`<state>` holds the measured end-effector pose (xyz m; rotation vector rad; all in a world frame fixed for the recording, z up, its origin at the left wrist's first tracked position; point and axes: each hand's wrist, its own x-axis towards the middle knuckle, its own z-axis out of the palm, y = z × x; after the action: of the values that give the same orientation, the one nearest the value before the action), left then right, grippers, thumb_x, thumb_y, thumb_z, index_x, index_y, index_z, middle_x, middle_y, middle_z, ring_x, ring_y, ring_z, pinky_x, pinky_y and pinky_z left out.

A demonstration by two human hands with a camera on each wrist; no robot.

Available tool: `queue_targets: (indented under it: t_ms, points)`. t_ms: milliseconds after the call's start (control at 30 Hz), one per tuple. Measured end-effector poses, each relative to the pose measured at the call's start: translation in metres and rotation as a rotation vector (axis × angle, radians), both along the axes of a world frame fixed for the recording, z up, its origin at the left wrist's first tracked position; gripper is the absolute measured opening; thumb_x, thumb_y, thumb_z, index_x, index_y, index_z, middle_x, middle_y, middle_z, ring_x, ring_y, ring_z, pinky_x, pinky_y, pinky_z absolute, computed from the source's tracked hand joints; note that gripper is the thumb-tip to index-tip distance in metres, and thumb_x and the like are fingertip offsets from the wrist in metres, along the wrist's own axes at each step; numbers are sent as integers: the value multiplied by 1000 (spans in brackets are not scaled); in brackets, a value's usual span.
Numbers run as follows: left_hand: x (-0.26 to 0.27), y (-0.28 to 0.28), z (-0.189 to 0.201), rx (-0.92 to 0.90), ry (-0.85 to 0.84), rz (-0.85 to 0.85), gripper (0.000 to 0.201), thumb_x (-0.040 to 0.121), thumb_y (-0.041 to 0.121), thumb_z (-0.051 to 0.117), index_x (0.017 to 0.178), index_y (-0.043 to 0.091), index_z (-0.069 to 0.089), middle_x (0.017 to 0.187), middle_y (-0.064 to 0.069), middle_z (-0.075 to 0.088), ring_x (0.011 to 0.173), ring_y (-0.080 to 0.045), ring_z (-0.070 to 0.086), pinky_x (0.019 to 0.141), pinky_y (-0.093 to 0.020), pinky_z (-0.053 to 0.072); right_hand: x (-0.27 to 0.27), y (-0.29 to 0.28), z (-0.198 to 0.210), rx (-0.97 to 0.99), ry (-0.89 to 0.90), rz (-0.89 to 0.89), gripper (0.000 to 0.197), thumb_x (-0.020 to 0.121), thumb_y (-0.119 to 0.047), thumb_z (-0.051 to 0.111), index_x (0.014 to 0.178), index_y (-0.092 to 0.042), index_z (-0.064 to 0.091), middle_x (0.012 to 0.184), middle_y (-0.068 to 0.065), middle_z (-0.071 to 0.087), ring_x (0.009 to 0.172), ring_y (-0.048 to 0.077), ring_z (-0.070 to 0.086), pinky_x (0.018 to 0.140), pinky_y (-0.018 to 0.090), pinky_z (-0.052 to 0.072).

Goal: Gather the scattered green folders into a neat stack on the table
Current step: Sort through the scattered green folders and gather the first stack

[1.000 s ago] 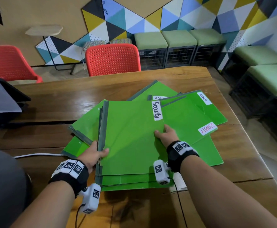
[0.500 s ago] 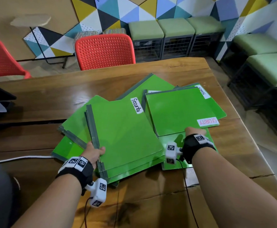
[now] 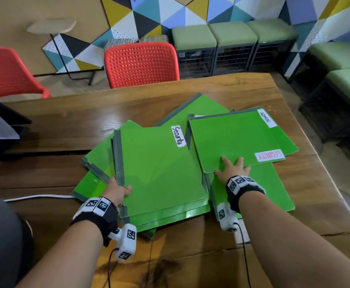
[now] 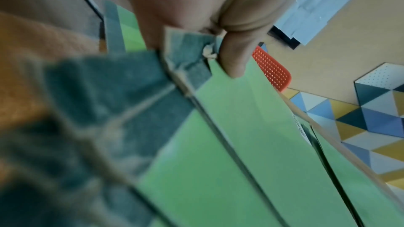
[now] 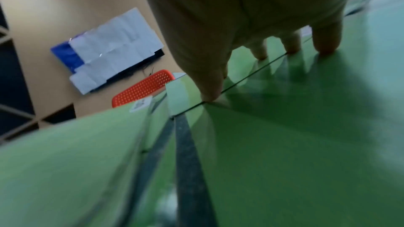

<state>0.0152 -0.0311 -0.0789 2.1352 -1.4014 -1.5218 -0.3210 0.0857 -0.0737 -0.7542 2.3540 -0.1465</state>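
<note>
White labels on green folders read "Security" [image 3: 178, 135] in black, "SECURITY" [image 3: 269, 155] in red, and "ADMIN" [image 3: 266, 118] in black.

The wooden tabletop [image 3: 70, 129] carries overlapping green folders [image 3: 161, 169], a white cable [image 3: 39, 197] left of them, and a dark device [image 3: 2, 129] farther left.

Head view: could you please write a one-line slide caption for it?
Left hand grips the stacked green folders by their spines; right hand presses flat on the folder labelled SECURITY.
</note>
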Motion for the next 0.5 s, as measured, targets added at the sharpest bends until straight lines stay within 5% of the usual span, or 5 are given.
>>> queue_targets:
  t_ms: [200, 333, 433, 500]
  points:
    - [24, -16, 7, -1, 17, 48, 76, 90, 9, 61, 151, 23, 19, 157, -13, 26, 141, -37, 29, 115, -59, 21, -27, 23, 3, 139, 180, 33, 60, 89, -53, 45, 143, -32, 32, 160, 8, 13, 147, 39, 2, 109, 72, 8]
    - [16, 0, 5, 74, 31, 39, 83, 91, 6, 61, 154, 15, 8, 159, -17, 18, 144, -38, 25, 117, -55, 19, -9, 13, 8, 63, 248, 138, 81, 86, -59, 48, 151, -37, 5, 161, 11, 2, 147, 39, 1, 112, 67, 11]
    - [13, 16, 4, 92, 35, 51, 76, 92, 3, 58, 152, 10, 12, 156, -19, 25, 141, -38, 29, 116, -52, 23, 19, 5, 0, 83, 230, 289, 87, 84, -64, 48, 148, -44, -7, 160, 14, -5, 145, 44, 4, 107, 67, 26]
    - [12, 21, 6, 100, 32, 57, 78, 92, 3, 59, 152, 9, 10, 156, -19, 23, 142, -38, 27, 114, -51, 24, 33, 3, -6, 142, 246, 341, 81, 92, -43, 47, 147, -46, -13, 159, 20, -6, 143, 50, 7, 96, 63, 44]
